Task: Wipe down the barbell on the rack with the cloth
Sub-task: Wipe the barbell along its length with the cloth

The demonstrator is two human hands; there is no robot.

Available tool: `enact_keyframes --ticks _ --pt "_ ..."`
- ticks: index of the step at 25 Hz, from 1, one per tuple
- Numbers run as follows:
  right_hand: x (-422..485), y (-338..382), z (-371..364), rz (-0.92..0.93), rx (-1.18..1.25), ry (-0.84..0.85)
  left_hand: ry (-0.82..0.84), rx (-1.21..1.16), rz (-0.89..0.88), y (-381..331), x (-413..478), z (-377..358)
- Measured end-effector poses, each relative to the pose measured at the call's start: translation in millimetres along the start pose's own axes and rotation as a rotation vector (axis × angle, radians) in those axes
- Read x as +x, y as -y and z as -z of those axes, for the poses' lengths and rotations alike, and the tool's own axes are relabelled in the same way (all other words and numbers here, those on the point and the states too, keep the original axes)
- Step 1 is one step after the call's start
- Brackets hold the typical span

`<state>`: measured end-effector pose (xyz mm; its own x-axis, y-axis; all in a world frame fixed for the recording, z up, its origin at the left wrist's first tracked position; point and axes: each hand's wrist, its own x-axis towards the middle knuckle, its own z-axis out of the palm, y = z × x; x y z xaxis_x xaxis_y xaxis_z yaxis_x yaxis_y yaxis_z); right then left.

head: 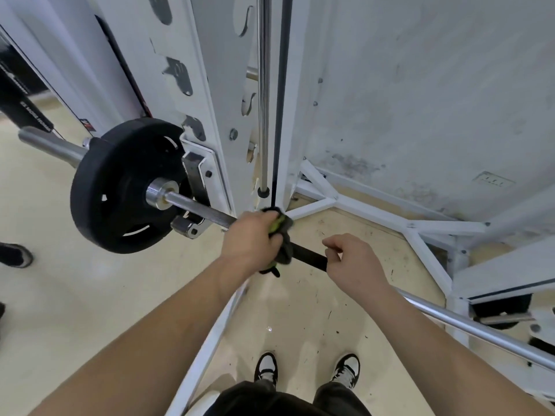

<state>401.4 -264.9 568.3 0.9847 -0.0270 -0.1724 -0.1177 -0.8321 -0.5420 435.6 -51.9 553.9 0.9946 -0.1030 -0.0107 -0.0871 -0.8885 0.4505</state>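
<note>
- A person's left hand [250,239] grips a dark grey cloth with green trim [283,235], fingers curled to hold it bunched around the barbell [200,208].
- The cloth sits on the bar just right of the chrome section, at the left end of a black grip portion [309,257].
- The right hand [356,262] closes around the same bar just right of the cloth, fingers wrapped over the black portion's right end, apart from the left hand.
- The barbell runs from far left to near right, resting on a white rack [207,94] whose slotted upright rises at centre.
- A black weight plate [118,190] is loaded on the left sleeve, against a chrome collar [160,194] and beside the rack's hook [192,228].
- A chrome guide rod [264,100] stands upright just right of the slotted post.
- Black-and-white sneakers [266,367] stand on the beige floor [60,295] below the bar, near a scuffed white wall [420,85].
</note>
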Motion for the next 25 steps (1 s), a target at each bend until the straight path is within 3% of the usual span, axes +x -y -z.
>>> enact_keyframes --ticks 1,2,5,6,10,14,16,19,20,23,25 --pt "-0.4 -1.0 -0.5 -0.010 0.010 -0.003 -0.056 0.023 0.065 -5.4 -1.4 -4.7" --pt "-1.0 -2.6 -1.4 -0.028 0.028 -0.008 -0.075 0.064 0.022 -20.8 -10.3 -12.9" --pt "4.4 -11.1 2.8 -0.092 0.089 -0.029 0.077 0.065 -0.348 -49.0 -34.1 -33.9" --pt "4.9 -15.0 5.0 -0.111 0.091 -0.020 0.124 0.063 -0.389 -39.7 -26.8 -28.7" --pt "2.8 -28.7 16.3 -0.141 0.081 -0.013 0.026 0.083 -0.058 -43.1 -3.3 -24.6" --pt "4.1 -41.5 30.3 -0.177 0.067 -0.017 0.115 0.032 -0.445 -105.5 -39.9 -57.7" --pt "6.5 -53.1 35.8 -0.177 0.082 -0.049 0.160 0.045 -0.428 -89.0 -21.9 -46.5" --pt "8.2 -63.0 38.2 -0.198 0.140 -0.091 0.046 0.024 -0.142 -69.4 -10.7 -41.5" --pt "7.7 -63.7 35.8 -0.198 0.154 -0.090 0.038 0.031 -0.119 -79.4 -18.2 -40.5" --pt "11.7 -58.2 30.7 -0.210 0.197 -0.080 0.151 -0.006 -0.415 -110.1 -48.6 -54.6" --pt "12.7 -56.1 29.8 -0.207 0.229 -0.091 0.144 -0.002 -0.442 -95.4 -37.4 -46.5"
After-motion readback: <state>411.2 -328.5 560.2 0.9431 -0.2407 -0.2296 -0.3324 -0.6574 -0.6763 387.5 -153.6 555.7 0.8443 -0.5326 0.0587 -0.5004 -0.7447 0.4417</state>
